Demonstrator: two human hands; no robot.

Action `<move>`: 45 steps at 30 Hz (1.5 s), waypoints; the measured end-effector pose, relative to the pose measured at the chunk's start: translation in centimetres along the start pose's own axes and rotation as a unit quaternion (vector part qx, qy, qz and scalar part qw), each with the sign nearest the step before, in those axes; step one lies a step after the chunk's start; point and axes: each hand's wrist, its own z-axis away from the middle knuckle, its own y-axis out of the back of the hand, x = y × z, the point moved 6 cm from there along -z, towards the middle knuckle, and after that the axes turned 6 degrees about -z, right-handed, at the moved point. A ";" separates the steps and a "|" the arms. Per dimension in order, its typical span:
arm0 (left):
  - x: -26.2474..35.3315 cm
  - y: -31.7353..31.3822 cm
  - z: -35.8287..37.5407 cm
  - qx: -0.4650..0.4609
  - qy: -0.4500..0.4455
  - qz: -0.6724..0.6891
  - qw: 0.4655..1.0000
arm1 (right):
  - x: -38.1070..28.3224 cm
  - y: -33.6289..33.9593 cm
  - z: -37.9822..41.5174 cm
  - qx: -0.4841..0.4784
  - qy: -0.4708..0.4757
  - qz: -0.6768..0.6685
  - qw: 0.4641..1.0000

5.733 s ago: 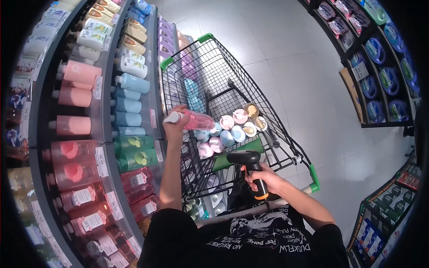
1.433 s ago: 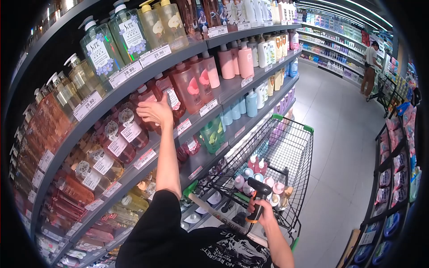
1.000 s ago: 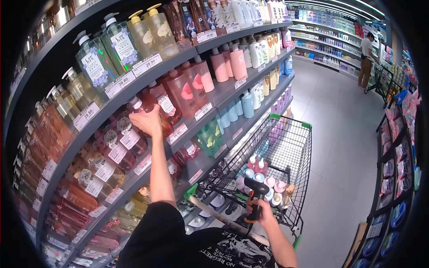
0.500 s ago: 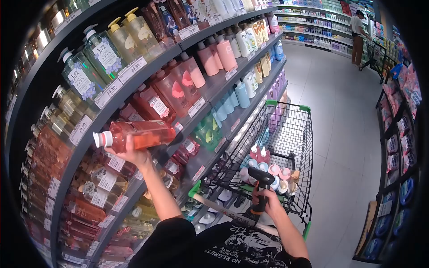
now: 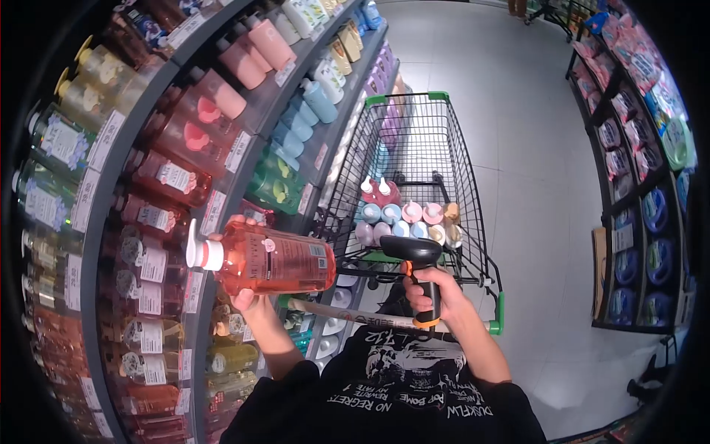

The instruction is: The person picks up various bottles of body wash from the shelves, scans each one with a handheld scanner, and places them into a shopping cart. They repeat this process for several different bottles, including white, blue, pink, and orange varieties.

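Observation:
My left hand (image 5: 248,297) is closed around a red pump bottle (image 5: 277,259), which lies on its side in the air with its white pump pointing left. The bottle's back label and barcode face me. In my right hand (image 5: 438,296) is a black and orange handheld barcode scanner (image 5: 411,255), its head turned left toward the bottle. Under the scanner is the handle (image 5: 362,317) of a shopping cart (image 5: 473,200). Several pump bottles (image 5: 412,213) stand in the cart, two with red bodies and white pumps behind the rest.
Shelves of pump bottles with price tags (image 5: 214,211) run along my left. A rack of blue and pink packages (image 5: 654,211) lines the right side. Grey tiled floor (image 5: 518,140) lies between them. Another person's legs (image 5: 517,7) show at the top edge.
My left hand has brought the red bottle away from the shelf toward the scanner and turned its barcode to me. The scanner head has swung left. My view has tilted down.

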 end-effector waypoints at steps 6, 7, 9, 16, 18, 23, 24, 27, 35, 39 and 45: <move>-6.2 -0.9 1.5 0.133 0.240 0.051 0.960 | 0.3 -0.9 0.0 0.003 0.018 0.025 1.000; -5.8 -2.2 0.9 0.030 0.180 -0.024 0.983 | 0.4 -0.6 -0.1 0.012 0.012 0.018 1.000; -6.0 -3.7 0.5 -0.077 0.129 -0.082 0.985 | 0.3 0.1 -0.4 0.026 0.010 -0.002 1.000; -10.2 -3.9 -0.8 -0.091 0.304 -0.182 0.931 | -2.6 3.0 0.8 0.068 0.098 -0.046 0.992; -12.4 -3.7 -1.1 -0.136 0.292 -0.188 0.928 | -3.4 4.0 1.3 0.068 0.120 -0.066 0.988; -17.7 -4.3 -3.1 -0.195 0.335 -0.315 0.867 | -3.9 5.9 2.2 0.105 0.163 -0.098 0.976; -19.1 -4.6 -3.5 -0.204 0.337 -0.312 0.864 | -4.0 6.0 2.3 0.113 0.170 -0.087 0.975; -24.1 -5.3 -5.1 -0.180 0.319 -0.279 0.888 | -4.4 6.2 2.4 0.136 0.183 -0.080 0.970; -36.0 -8.7 -6.5 -0.228 0.279 -0.258 0.897 | -5.2 7.3 2.4 0.209 0.206 -0.081 0.952; -43.1 -8.8 -4.6 -0.242 0.280 -0.257 0.893 | -5.7 7.5 2.2 0.221 0.216 -0.093 0.946; -49.9 -10.5 0.0 -0.294 0.249 -0.275 0.881 | -6.2 7.5 1.9 0.236 0.238 -0.111 0.936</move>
